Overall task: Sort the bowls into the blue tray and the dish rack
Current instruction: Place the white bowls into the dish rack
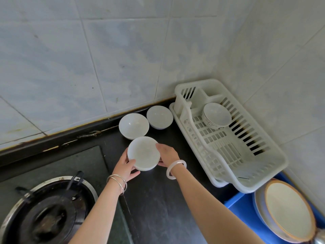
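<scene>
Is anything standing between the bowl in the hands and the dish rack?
Nothing visible. Only bare black counter lies between the held bowl and the dish rack; its one patterned bowl sits at the far end.

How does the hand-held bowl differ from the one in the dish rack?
The held bowl is plain white; the rack bowl bears a dark pattern outside. The held bowl is gripped by left hand and right hand; the rack bowl leans untouched in the dish rack. Both are empty.

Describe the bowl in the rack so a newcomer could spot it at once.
Start at the white dish rack in the tiled corner. One bowl sits at its far end. Unlike the plain white bowls on the counter, it has a dark pattern outside.
</scene>
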Demonstrator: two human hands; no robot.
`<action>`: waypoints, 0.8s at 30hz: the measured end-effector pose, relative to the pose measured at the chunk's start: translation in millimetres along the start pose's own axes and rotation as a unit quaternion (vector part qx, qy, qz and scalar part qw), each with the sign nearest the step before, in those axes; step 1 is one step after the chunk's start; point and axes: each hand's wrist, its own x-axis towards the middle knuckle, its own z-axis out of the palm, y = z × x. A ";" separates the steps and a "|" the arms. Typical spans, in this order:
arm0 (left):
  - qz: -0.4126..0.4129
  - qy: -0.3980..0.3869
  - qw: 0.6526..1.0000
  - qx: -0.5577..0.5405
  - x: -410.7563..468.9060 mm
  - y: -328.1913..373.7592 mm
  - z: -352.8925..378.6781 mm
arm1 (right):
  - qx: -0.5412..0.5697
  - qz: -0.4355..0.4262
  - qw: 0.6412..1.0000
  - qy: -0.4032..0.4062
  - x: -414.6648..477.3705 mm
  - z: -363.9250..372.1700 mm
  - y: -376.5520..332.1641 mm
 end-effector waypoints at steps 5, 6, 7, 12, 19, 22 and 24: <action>0.020 -0.025 0.999 0.016 -17.4 9.4 15.9 | 0.037 -0.014 0.998 0.052 -14.6 -16.3 1.9; 0.032 -0.035 0.999 0.024 -22.3 14.6 23.0 | 0.040 -0.037 0.997 0.063 -19.5 -24.6 2.6; 0.043 -0.046 0.998 0.032 -26.8 20.8 31.8 | 0.042 -0.063 0.994 0.074 -25.1 -34.9 2.3; 0.090 -0.126 0.986 0.066 -47.9 55.3 99.0 | 0.021 -0.167 0.974 0.154 -51.2 -110.4 -13.8; 0.081 -0.232 0.964 0.105 -61.5 63.7 223.6 | -0.003 -0.105 0.959 0.262 -52.9 -235.2 -15.0; 0.055 -0.231 0.961 0.140 -56.7 50.2 269.3 | -0.016 -0.056 0.961 0.271 -44.6 -274.0 -3.5; 0.031 -0.227 0.960 0.161 -50.4 38.6 292.9 | -0.012 -0.019 0.965 0.263 -36.5 -291.3 7.6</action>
